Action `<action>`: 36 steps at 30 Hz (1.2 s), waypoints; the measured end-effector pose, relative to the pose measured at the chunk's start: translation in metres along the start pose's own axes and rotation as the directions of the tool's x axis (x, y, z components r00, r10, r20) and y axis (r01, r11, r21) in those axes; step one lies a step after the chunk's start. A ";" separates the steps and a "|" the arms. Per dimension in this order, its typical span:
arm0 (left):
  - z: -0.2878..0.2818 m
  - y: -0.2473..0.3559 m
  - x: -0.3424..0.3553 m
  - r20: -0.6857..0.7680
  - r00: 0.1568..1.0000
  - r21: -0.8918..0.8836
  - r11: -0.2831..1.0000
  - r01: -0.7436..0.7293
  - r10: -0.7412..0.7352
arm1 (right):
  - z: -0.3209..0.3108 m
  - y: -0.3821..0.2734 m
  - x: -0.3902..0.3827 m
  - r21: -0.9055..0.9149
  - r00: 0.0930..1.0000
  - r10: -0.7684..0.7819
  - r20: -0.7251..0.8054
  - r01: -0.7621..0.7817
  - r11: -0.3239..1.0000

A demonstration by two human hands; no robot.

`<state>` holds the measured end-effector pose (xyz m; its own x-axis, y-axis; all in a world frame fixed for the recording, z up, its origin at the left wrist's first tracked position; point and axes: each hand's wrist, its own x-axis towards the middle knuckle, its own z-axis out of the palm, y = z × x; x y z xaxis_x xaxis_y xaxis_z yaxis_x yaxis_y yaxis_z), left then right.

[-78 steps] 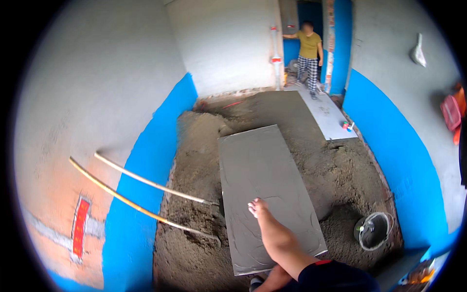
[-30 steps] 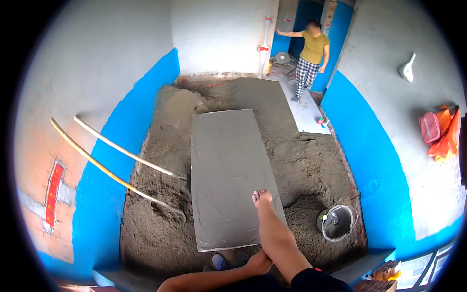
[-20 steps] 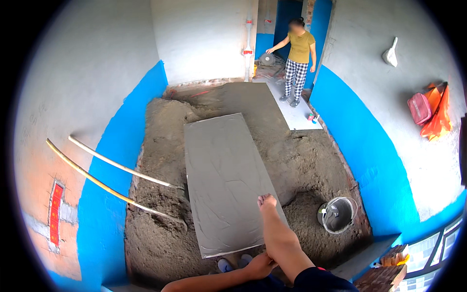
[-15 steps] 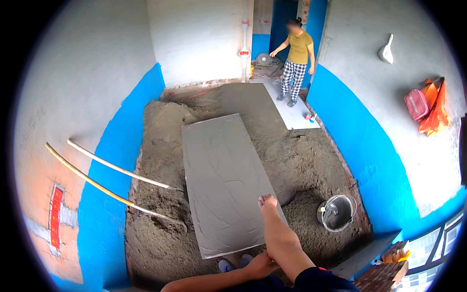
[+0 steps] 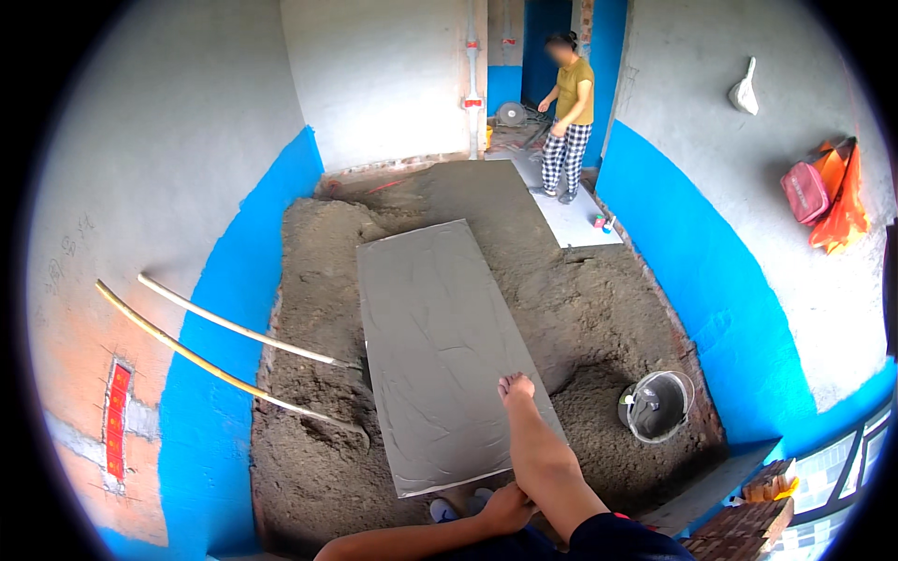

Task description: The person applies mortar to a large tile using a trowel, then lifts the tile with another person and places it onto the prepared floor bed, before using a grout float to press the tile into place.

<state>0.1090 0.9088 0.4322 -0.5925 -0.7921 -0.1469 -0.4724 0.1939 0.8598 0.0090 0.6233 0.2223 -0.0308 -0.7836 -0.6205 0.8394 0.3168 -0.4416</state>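
Note:
A large slab (image 5: 440,337) coated in grey mortar lies on rough mortar at my feet. Over its lower right part, from my viewpoint, I hold my right hand (image 5: 516,388) out with the fingers curled and no object visible in it. My left hand (image 5: 505,508) grips my right forearm near the elbow, its fingertips partly hidden. A grey bucket (image 5: 636,421) with a tool in it stands right of the slab. Two long pale handles, one white (image 5: 234,318) and one yellow (image 5: 215,365), slope from the left wall into the mortar.
A person (image 5: 572,103) in an olive top and checked trousers stands on a white panel (image 5: 585,224) by the doorway. A pink bag and orange sack (image 5: 837,215) hang on the right wall. Stacked bricks (image 5: 748,524) sit near the window at lower right; mortar heaps (image 5: 313,234) line the left side.
My left hand has come onto my right forearm. The other person has stepped forward on the white panel, lowered the outstretched arm and turned sideways. My view has shifted.

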 end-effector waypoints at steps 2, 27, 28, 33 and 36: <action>-0.005 0.004 -0.005 -0.041 0.998 -0.040 0.998 0.049 -0.050 | 0.006 0.009 -0.008 0.040 1.000 -0.001 -0.018 0.001 0.999; 0.012 -0.027 0.006 -0.134 0.991 -0.290 0.956 -0.054 0.015 | 0.034 0.003 0.001 -0.081 0.994 0.093 -0.053 -0.097 0.992; 0.010 -0.025 0.008 -0.135 0.990 -0.303 0.950 -0.071 0.031 | 0.031 0.000 0.003 -0.079 0.994 0.094 -0.055 -0.098 0.992; -0.004 -0.007 -0.001 -0.221 0.971 -0.415 0.892 -0.178 0.090 | 0.040 0.005 -0.010 -0.213 0.992 0.064 -0.105 -0.085 0.973; -0.012 -0.001 -0.007 -0.284 0.934 -0.311 0.901 -0.303 0.217 | 0.047 0.009 -0.023 -0.328 0.990 0.026 -0.141 -0.072 0.942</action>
<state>0.1215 0.9078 0.4381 -0.4704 -0.8622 0.1879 -0.0424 0.2348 0.9711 0.0423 0.6187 0.2629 -0.0851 -0.6918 -0.7170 0.6150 0.5298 -0.5841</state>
